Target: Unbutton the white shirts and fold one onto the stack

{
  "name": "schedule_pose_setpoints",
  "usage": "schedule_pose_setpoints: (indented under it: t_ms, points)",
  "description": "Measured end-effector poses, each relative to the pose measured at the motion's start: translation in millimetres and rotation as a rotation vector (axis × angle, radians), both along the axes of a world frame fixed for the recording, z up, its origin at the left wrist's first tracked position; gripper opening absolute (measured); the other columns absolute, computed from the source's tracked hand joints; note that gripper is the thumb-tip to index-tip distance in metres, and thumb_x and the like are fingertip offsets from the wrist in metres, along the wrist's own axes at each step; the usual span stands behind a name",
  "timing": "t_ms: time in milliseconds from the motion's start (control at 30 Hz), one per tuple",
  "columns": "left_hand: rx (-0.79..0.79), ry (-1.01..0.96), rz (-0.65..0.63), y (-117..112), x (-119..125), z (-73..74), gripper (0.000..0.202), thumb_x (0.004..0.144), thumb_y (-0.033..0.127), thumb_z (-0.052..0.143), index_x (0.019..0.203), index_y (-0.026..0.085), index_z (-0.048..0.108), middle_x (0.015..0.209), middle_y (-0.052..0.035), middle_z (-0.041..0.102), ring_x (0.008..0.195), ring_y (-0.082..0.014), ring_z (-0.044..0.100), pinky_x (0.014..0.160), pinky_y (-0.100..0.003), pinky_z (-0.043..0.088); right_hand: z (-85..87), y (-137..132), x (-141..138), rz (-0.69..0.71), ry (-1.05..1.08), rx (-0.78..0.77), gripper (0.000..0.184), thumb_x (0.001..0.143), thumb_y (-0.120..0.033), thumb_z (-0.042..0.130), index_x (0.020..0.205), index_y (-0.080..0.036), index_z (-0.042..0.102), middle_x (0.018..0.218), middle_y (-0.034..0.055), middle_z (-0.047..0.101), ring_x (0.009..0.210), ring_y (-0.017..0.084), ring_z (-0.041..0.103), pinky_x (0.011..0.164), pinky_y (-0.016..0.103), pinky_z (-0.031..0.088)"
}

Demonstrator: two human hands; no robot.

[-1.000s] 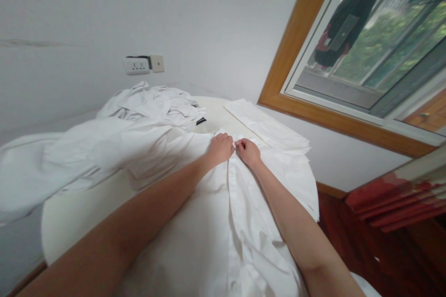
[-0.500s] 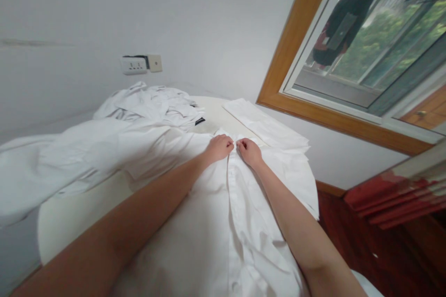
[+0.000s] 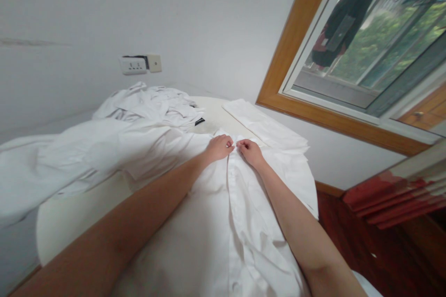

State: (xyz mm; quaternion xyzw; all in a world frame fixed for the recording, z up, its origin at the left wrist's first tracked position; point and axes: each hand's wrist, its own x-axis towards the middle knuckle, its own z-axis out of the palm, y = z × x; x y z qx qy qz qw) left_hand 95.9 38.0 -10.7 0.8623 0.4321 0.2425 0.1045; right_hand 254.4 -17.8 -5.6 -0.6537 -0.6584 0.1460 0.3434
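A white button-up shirt [image 3: 223,232] lies spread front-up on a round white table [image 3: 69,218]. Its button placket runs from the near edge up to the collar. My left hand [image 3: 219,147] and my right hand [image 3: 249,151] meet at the top of the placket, just below the collar. Both hands are closed in a pinch on the shirt's front edges, fingertips almost touching each other. Whatever sits between the fingertips is too small to make out.
A crumpled heap of white garments [image 3: 149,104] lies at the table's far left, one sleeve trailing off to the left. A folded white stack [image 3: 265,125] sits at the far right. Behind are a wall socket [image 3: 133,65], a wood-framed window [image 3: 278,69], and red flooring [image 3: 348,227] on the right.
Both hands have stayed pinched at the shirt's collar end, shifting only slightly. The view has drifted a little.
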Motion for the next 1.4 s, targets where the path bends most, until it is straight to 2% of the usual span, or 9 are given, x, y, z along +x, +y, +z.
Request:
schedule_pose_setpoints:
  t_ms: [233,533,700,933,1133,1233,1400]
  points:
    - [0.003,0.032,-0.021,-1.8,-2.4,4.5,0.011,0.082,0.029,0.056,0.086,0.020,0.062,0.091,-0.0032,0.066,0.089,-0.0183,0.060,0.080,-0.029,0.045,-4.0,1.8,2.1,0.015,0.046,0.004,0.026,0.081,-0.025,0.045,0.087,-0.019,0.069,0.072,-0.0004,0.067,0.067,0.013,0.057,0.063,0.022,0.041]
    - [0.027,0.070,0.018,-12.5,-3.9,8.7,0.012,0.084,0.027,0.055,0.090,0.020,0.062,0.091,-0.0038,0.066,0.089,-0.0178,0.060,0.078,-0.028,0.044,-5.3,3.1,2.7,0.059,0.112,-0.008,0.030,0.082,-0.034,0.047,0.088,-0.018,0.071,0.064,-0.0008,0.063,0.059,0.012,0.053,0.056,0.021,0.039]
    - [0.067,0.074,0.060,-18.2,-2.8,7.7,0.013,0.085,0.027,0.054,0.093,0.021,0.062,0.095,-0.0046,0.065,0.090,-0.0183,0.060,0.080,-0.029,0.044,-4.4,2.2,3.2,0.069,0.140,-0.019,0.032,0.081,-0.039,0.048,0.087,-0.018,0.072,0.061,-0.0015,0.061,0.055,0.011,0.051,0.053,0.021,0.037]
    - [0.052,0.023,0.074,-15.1,-0.8,4.2,0.013,0.083,0.028,0.057,0.092,0.021,0.063,0.092,-0.0037,0.066,0.087,-0.0181,0.061,0.079,-0.028,0.045,-1.8,0.0,4.4,0.091,0.155,-0.028,0.035,0.081,-0.042,0.049,0.089,-0.016,0.071,0.060,-0.0014,0.060,0.055,0.011,0.050,0.055,0.022,0.039]
    - [-0.032,-0.022,0.062,-7.8,-1.3,4.2,0.012,0.081,0.026,0.058,0.090,0.020,0.064,0.092,-0.0027,0.067,0.088,-0.0168,0.061,0.080,-0.027,0.045,-3.6,1.2,4.3,0.075,0.138,-0.039,0.033,0.082,-0.039,0.048,0.090,-0.016,0.071,0.061,-0.0007,0.062,0.055,0.011,0.052,0.057,0.022,0.041]
    - [-0.058,-0.054,0.023,-3.3,-2.6,3.2,0.012,0.080,0.026,0.058,0.090,0.021,0.065,0.091,-0.0015,0.066,0.084,-0.0152,0.061,0.076,-0.025,0.046,-6.4,2.3,5.3,0.085,0.143,-0.043,0.031,0.082,-0.037,0.047,0.090,-0.017,0.069,0.061,-0.0016,0.060,0.054,0.011,0.052,0.055,0.022,0.040]
    - [-0.010,-0.080,-0.003,-5.6,-3.1,2.0,0.013,0.082,0.028,0.058,0.092,0.023,0.065,0.087,-0.0010,0.064,0.076,-0.0145,0.059,0.071,-0.024,0.045,-8.1,2.0,5.2,0.065,0.059,0.024,0.023,0.081,-0.031,0.049,0.095,-0.020,0.063,0.062,-0.0044,0.058,0.058,0.012,0.052,0.056,0.021,0.038]
